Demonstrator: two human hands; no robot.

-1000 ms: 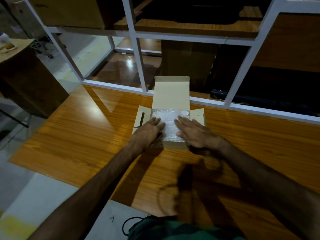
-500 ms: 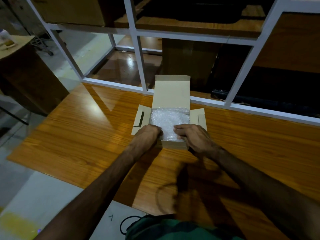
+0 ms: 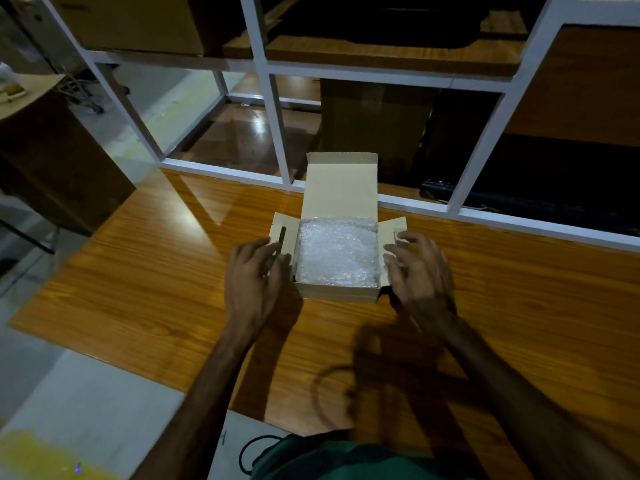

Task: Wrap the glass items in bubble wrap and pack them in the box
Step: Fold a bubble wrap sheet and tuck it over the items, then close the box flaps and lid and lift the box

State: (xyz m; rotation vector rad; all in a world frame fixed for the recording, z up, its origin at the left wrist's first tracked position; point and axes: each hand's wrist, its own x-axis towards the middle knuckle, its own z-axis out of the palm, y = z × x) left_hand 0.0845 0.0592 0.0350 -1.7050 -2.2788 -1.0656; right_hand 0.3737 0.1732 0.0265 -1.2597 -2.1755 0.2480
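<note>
From the head camera I see a small cardboard box (image 3: 337,294) sitting on the wooden table (image 3: 145,282), close to its far edge by a white metal frame (image 3: 273,126). The box's lid flap (image 3: 341,185) stands upright at the back, and its 2 side flaps lie folded outward: the left side flap (image 3: 281,233) and the right side flap (image 3: 393,233). Bubble wrap (image 3: 337,252) fills the box up to about the rim; I cannot tell what glass lies under it.

My left hand (image 3: 251,275) is just beside the box's left wall, fingers loosely bent over the left side flap and touching it, gripping nothing that I can make out. My right hand (image 3: 420,271) is at the right wall, fingers relaxed and spread over the right side flap, thumb near the flap's edge, also not clenched on anything.

A black cable (image 3: 249,455) loops at the table's near edge beside my green clothing (image 3: 332,462).
</note>
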